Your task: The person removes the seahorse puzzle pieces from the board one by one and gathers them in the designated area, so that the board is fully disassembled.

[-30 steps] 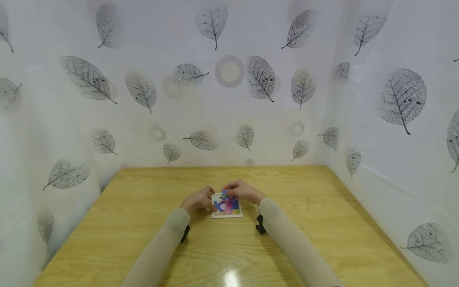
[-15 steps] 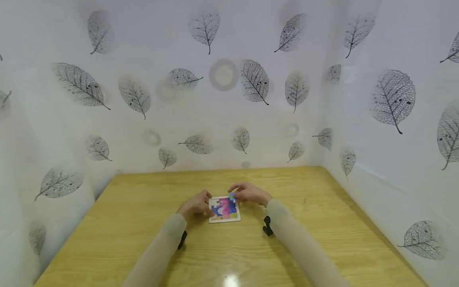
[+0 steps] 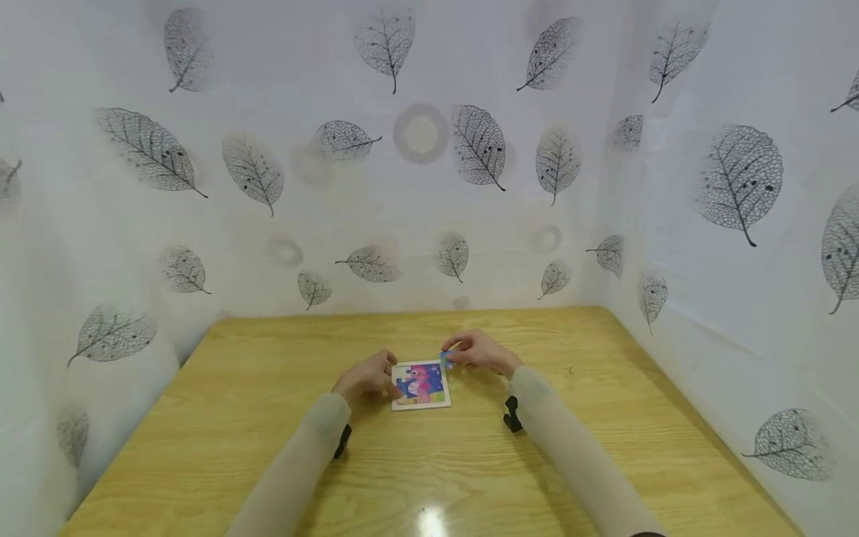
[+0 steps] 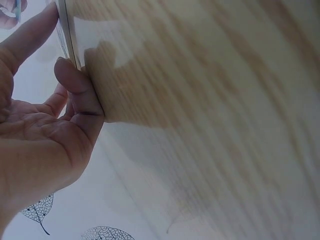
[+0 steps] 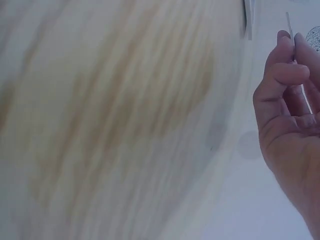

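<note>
A square jigsaw puzzle (image 3: 420,386) in a white frame lies on the wooden table, showing a pink seahorse-like figure on blue. Pale backing shows at its upper left. My left hand (image 3: 367,377) holds the frame's left side, thumb by the lower left and curled fingers near the upper corner; in the left wrist view the left hand (image 4: 55,110) touches the frame's edge (image 4: 70,35). A blue puzzle piece (image 3: 446,359) is pinched between the thumb and fingers of my right hand (image 3: 482,353), just over the upper right corner. The right wrist view shows the piece (image 5: 289,21) edge-on.
The wooden table (image 3: 268,447) reaches back to a white curtain (image 3: 416,201) printed with grey leaves, which also hangs along both sides. A black strap piece (image 3: 513,415) is on the right wrist, and another (image 3: 343,441) on the left.
My right hand has lifted the blue piece away from the puzzle's top and moved it rightward past the upper right corner. The left hand stays at the frame's left side.
</note>
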`<state>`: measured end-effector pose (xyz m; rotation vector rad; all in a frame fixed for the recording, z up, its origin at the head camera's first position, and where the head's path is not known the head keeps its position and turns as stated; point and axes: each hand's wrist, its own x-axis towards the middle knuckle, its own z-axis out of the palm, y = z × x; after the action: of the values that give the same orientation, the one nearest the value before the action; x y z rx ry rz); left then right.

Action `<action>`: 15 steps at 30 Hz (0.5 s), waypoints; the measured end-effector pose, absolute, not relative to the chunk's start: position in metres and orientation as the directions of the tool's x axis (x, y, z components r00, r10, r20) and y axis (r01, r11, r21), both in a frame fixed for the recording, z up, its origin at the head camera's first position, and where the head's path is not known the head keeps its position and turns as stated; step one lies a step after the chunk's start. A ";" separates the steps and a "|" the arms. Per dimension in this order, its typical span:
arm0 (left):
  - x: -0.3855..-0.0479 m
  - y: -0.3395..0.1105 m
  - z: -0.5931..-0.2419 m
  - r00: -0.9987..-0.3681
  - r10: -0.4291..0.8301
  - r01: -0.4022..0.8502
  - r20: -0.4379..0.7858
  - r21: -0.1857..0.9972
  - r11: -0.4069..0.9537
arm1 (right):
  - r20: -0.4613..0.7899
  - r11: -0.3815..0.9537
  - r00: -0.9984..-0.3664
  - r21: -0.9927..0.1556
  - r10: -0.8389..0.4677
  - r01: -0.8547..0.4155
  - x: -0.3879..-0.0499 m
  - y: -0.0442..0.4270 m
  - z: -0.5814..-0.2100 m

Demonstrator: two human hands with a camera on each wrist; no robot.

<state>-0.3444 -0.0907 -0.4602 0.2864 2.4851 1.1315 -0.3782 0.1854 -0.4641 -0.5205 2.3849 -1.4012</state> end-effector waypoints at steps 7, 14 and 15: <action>-0.344 -0.088 -0.459 -0.900 0.340 0.017 -0.272 0.758 0.652 | -0.067 0.453 -0.889 -0.876 -0.453 -0.165 -0.380 0.199 -0.466; -0.345 -0.088 -0.462 -0.905 0.325 0.005 -0.276 0.755 0.655 | -0.093 0.433 -0.894 -0.893 -0.439 -0.119 -0.382 0.210 -0.470; -0.346 -0.089 -0.463 -0.905 0.321 0.001 -0.278 0.756 0.655 | -0.105 0.423 -0.895 -0.900 -0.433 -0.100 -0.383 0.210 -0.471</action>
<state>-0.3457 -0.0886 -0.4628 0.2536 2.4850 1.1341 -0.3825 0.2103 -0.4706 -0.4586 2.3616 -1.4614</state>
